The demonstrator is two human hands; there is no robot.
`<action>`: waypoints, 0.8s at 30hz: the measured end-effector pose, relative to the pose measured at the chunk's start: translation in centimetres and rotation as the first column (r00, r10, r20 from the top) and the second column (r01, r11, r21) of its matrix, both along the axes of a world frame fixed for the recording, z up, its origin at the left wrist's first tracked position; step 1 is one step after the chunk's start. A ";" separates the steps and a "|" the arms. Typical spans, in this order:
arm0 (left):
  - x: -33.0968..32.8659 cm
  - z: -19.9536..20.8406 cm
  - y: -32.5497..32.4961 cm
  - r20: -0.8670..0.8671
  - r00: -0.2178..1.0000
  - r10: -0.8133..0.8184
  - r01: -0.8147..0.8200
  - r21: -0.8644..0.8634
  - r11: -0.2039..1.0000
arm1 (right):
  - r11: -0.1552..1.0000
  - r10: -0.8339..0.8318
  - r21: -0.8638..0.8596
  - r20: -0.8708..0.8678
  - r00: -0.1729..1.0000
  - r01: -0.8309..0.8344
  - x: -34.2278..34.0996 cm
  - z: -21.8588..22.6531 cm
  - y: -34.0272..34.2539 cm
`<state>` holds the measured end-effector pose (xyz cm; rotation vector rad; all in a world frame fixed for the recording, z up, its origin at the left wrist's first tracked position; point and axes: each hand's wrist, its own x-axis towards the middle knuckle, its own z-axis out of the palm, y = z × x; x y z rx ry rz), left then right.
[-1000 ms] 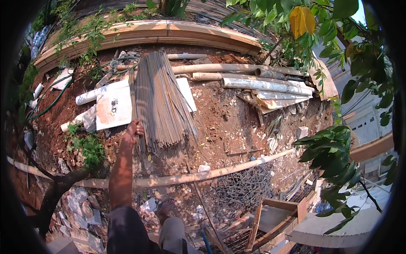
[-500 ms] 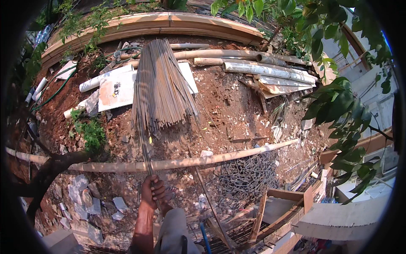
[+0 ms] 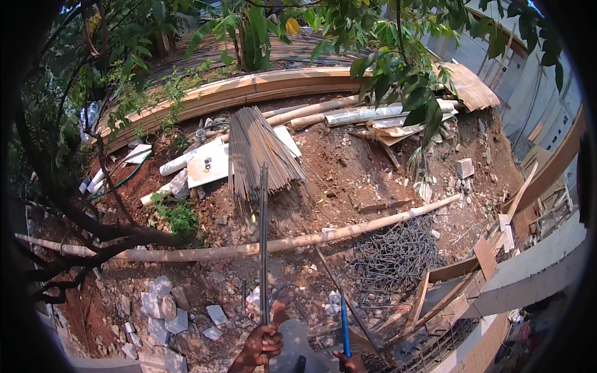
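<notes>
My left hand (image 3: 261, 345) is closed round a few long, thin steel rods (image 3: 263, 248), which point away from me over the ground. Their far ends overlap the near end of a fanned-out stack of rusty steel rods (image 3: 256, 146). At the lower edge my right hand (image 3: 350, 363) is closed at the bottom of a blue tube (image 3: 345, 326) that stands nearly upright. What the tube's hidden lower end joins cannot be seen.
A long wooden pole (image 3: 298, 242) lies across the ground beyond my hands. Right of centre sits a heap of bent steel pieces (image 3: 398, 252). Broken stone chunks (image 3: 163, 308) lie at left, near dark tree branches (image 3: 99, 230). Wooden boards (image 3: 429, 292) stand at lower right.
The rods in my left hand have come back toward me, off most of the stack. My right hand has come into view at the blue tube. The head view has shifted.
</notes>
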<state>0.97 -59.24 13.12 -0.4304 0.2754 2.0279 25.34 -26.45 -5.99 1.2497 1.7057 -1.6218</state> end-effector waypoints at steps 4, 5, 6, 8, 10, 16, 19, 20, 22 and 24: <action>5.6 0.1 -3.6 0.179 0.939 -0.295 0.340 -0.344 0.875 | 0.815 -0.420 -0.527 -0.247 0.873 0.243 -3.5 5.4 -1.2; 7.5 3.1 -3.1 0.078 0.963 -0.259 0.256 -0.572 0.779 | 0.737 -0.483 -0.632 -0.244 0.841 0.239 -7.6 11.3 -2.6; 9.0 5.6 -0.9 -0.016 0.948 -0.317 0.205 -0.733 0.649 | 0.653 -0.585 -0.702 -0.232 0.777 0.283 -10.0 18.0 -2.8; 7.6 12.0 0.5 -0.010 0.853 -0.522 0.377 -0.680 0.629 | 0.569 -0.642 -0.815 -0.355 0.679 0.111 -11.7 16.6 -0.3; 10.1 7.1 -2.7 -0.061 0.781 -0.621 0.431 -0.666 0.608 | 0.434 -0.751 -0.899 -0.330 0.571 0.051 -14.5 19.8 0.1; 14.1 -0.8 -8.6 -0.243 0.527 -0.814 0.460 -0.724 0.514 | 0.224 -0.936 -0.950 -0.146 0.321 0.218 -10.4 21.8 0.9; 13.1 1.2 -7.0 -0.152 0.361 -0.920 0.550 -0.762 0.341 | 0.220 -0.955 -0.943 -0.156 0.251 0.251 -6.7 23.2 0.1; 12.8 2.8 -5.8 -0.222 0.192 -0.956 0.368 -0.886 0.280 | 0.183 -0.966 -0.926 -0.107 0.236 0.331 -6.0 24.9 -0.3; 12.2 3.2 -3.9 -0.297 -0.018 -0.955 0.126 -0.948 0.293 | 0.240 -0.969 -0.931 -0.212 0.127 0.275 -4.1 28.3 -0.7; 11.1 3.2 -0.8 -0.307 -0.037 -0.951 0.120 -0.946 0.301 | 0.338 -0.941 -0.933 -0.339 0.011 0.126 -2.7 28.5 0.1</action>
